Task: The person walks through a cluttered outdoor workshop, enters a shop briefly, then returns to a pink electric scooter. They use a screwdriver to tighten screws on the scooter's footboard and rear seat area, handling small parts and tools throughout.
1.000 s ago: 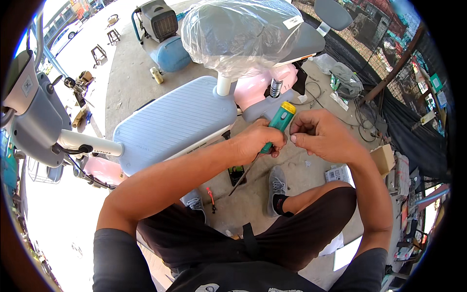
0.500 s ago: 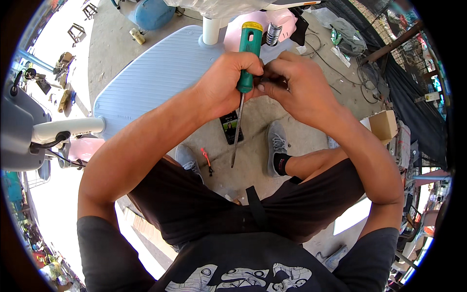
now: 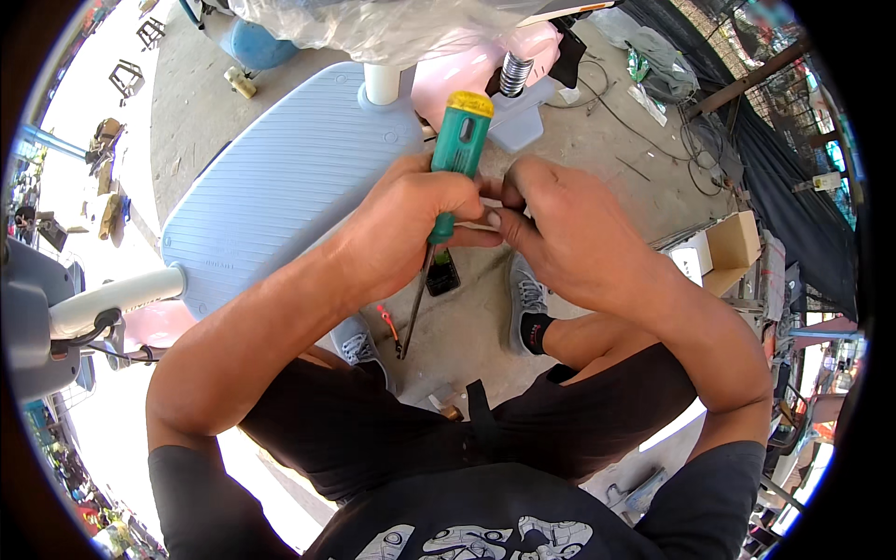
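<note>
A screwdriver (image 3: 460, 140) with a green handle and yellow cap is tucked in my left hand (image 3: 411, 210), its metal shaft slanting down toward the floor. The thumb of that hand wraps the handle, while its other fingers reach toward my right hand (image 3: 569, 210). My right hand is closed, thumb against fingers, touching the left fingertips; whatever it pinches is too small or hidden to make out. Beyond both hands lies a light-blue ribbed footboard (image 3: 289, 159) with a white post (image 3: 382, 84) at its far end. Beside the post are a pink body panel (image 3: 453, 70) and a coil spring (image 3: 514, 75).
A phone (image 3: 442, 273) lies on the concrete between my shoes, near a small red-and-black item (image 3: 387, 322). An opened cardboard box (image 3: 733, 241) stands at right. Cables (image 3: 644, 135) trail across the floor at far right. Clear plastic wrap (image 3: 373, 23) hangs over the far end.
Both hands have come lower and nearer to me, the screwdriver with them. The phone is now more covered by the left hand. The view has shifted slightly.
</note>
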### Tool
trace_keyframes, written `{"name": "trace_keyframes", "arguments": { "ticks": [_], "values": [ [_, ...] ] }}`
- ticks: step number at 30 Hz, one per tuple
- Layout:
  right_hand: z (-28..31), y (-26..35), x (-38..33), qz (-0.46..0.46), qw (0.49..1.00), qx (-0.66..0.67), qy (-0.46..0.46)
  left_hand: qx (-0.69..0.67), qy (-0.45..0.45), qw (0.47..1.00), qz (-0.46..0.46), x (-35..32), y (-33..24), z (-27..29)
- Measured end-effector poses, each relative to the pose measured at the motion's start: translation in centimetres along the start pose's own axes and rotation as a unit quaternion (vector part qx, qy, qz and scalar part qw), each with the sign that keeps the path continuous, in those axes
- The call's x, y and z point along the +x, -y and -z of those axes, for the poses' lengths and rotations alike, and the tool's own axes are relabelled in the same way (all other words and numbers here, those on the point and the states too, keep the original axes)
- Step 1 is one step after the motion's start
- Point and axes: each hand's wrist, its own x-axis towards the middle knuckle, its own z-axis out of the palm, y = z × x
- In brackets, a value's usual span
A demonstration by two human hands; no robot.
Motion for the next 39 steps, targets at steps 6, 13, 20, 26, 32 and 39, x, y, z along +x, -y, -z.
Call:
{"name": "trace_keyframes", "arguments": {
  "ticks": [6, 13, 20, 26, 32, 39],
  "values": [
    [-0.2, -1.4, 0.5, 0.029, 0.978, 0.072, 0.195, 0.112, -0.020, 0.991, 0.071, 0.4, 0.3, 0.8],
    [-0.3, -5.5, 2.3, 0.113, 0.941, 0.191, 0.255, 0.356, 0.043, 0.932, 0.056, 4.2, 0.9, 2.3],
    [1.0, -8.7, 3.2, 0.037, 0.927, 0.233, 0.293, 0.450, 0.051, 0.887, 0.088, 7.8, 3.0, 3.3],
    [0.2, -11.5, 2.2, -0.077, 0.935, 0.188, 0.292, 0.355, 0.031, 0.925, 0.135, 10.5, 4.1, 3.4],
    [-0.6, -13.3, 1.2, -0.159, 0.937, 0.097, 0.295, 0.450, -0.053, 0.886, 0.100, 8.9, 9.4, 4.9],
    [-5.6, -13.7, -1.7, -0.271, 0.933, 0.119, 0.205, 0.504, -0.028, 0.858, 0.093, 7.3, 0.2, -8.9]
  ]
}}
